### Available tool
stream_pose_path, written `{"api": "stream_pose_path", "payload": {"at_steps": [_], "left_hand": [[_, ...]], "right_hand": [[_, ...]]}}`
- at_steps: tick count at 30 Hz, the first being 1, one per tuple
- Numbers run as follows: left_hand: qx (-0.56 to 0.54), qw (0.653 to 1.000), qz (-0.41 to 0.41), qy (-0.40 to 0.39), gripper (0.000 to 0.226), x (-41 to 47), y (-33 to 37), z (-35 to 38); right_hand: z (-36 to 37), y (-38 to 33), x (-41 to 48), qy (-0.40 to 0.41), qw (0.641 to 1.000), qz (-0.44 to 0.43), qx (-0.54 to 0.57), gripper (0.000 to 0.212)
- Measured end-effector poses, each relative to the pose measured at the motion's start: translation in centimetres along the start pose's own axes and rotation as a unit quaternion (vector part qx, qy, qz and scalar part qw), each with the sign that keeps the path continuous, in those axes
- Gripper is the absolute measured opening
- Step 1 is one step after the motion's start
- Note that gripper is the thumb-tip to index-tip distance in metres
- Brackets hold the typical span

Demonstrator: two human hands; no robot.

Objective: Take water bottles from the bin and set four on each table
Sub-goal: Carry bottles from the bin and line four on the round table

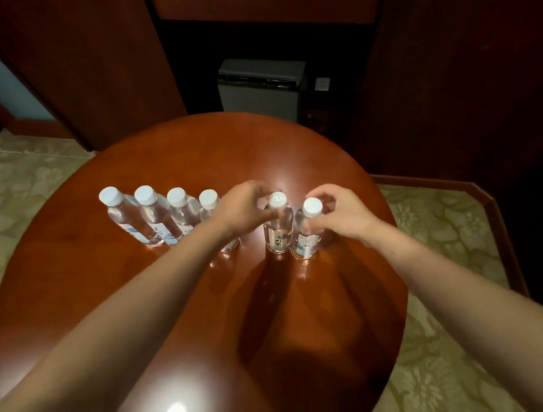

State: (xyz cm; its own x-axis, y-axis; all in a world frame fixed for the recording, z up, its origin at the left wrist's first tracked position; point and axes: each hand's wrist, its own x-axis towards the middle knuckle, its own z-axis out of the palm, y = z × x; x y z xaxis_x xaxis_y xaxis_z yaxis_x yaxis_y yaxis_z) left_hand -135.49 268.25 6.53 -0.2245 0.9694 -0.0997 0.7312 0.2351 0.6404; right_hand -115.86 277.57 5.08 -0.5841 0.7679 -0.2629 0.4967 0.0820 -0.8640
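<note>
Bare forearms [126,343] over round glossy brown wooden table [68,292] | left hand [243,207] pinches clear white-capped plastic bottle [278,232] | right hand [343,214] grasps twin bottle [307,242] | risk: left wrist topples nearest row bottle [208,200]

your bare forearms reach up from the lower corners to mid-frame. your left hand [245,209] curls its fingers round the left bottle [279,230] near its cap; your right hand [343,214] pinches the right bottle [305,244].
</note>
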Motion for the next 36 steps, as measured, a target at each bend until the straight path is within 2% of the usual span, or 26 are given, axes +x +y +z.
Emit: {"api": "stream_pose_path", "payload": {"at_steps": [3, 6, 9, 13, 23, 36], "left_hand": [[0.145, 0.988, 0.059, 0.003, 0.035, 0.8, 1.0, -0.8], [0.222, 0.972, 0.078, -0.018, 0.038, 1.2, 1.2, -1.0], [0.287, 0.952, 0.100, -0.021, 0.035, 1.4, 1.3, -1.6], [0.366, 0.922, 0.120, -0.038, 0.046, 1.4, 1.1, -2.9], [0.375, 0.920, 0.084, -0.072, 0.041, 0.6, -0.9, -5.7], [0.355, 0.929, 0.079, -0.070, 0.040, 0.4, -1.4, -5.8]], "right_hand": [[-0.4, -1.5, -0.5, 0.021, 0.996, -0.027, -0.078, 0.037], [0.0, -1.7, -1.1, 0.053, 0.984, -0.041, -0.162, 0.030], [0.8, -1.6, -1.1, 0.075, 0.983, -0.040, -0.160, 0.029], [1.8, -2.0, -0.7, 0.083, 0.986, -0.028, -0.142, 0.031], [5.3, -4.1, 0.8, 0.074, 0.988, -0.042, -0.127, 0.030], [5.3, -4.4, 1.6, 0.073, 0.986, -0.037, -0.142, 0.032]]}}
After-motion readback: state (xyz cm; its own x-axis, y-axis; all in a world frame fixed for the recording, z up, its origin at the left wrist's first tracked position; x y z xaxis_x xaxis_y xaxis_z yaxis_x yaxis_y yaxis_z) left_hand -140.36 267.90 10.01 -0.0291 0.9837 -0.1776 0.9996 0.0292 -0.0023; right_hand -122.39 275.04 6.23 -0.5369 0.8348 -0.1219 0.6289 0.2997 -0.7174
